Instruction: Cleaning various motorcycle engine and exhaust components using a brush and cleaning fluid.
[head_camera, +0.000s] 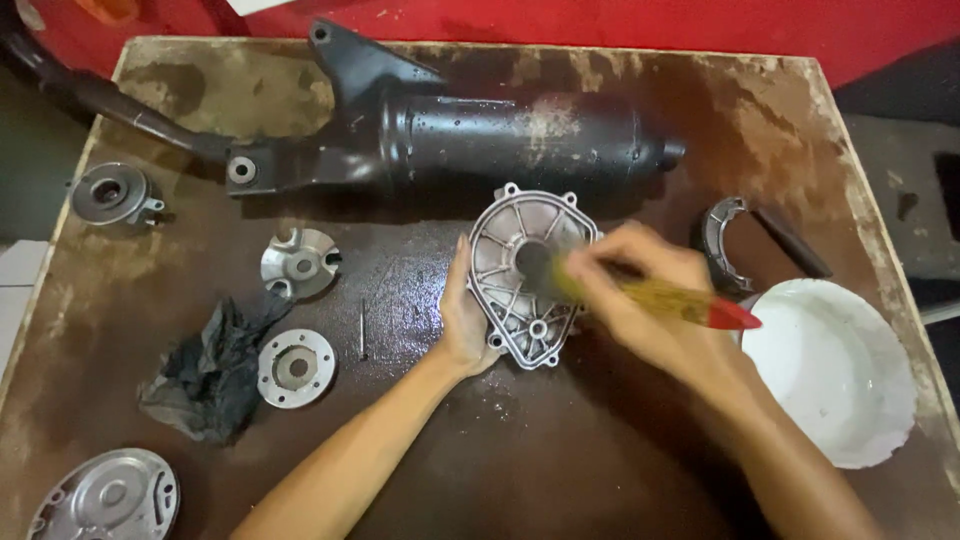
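The brush (640, 295) bristles blur over the ribbed cover (525, 275); the bottom edge crops the round plate (105, 497).

A stained brown wooden table (600, 470) stands against red flooring (600, 22).
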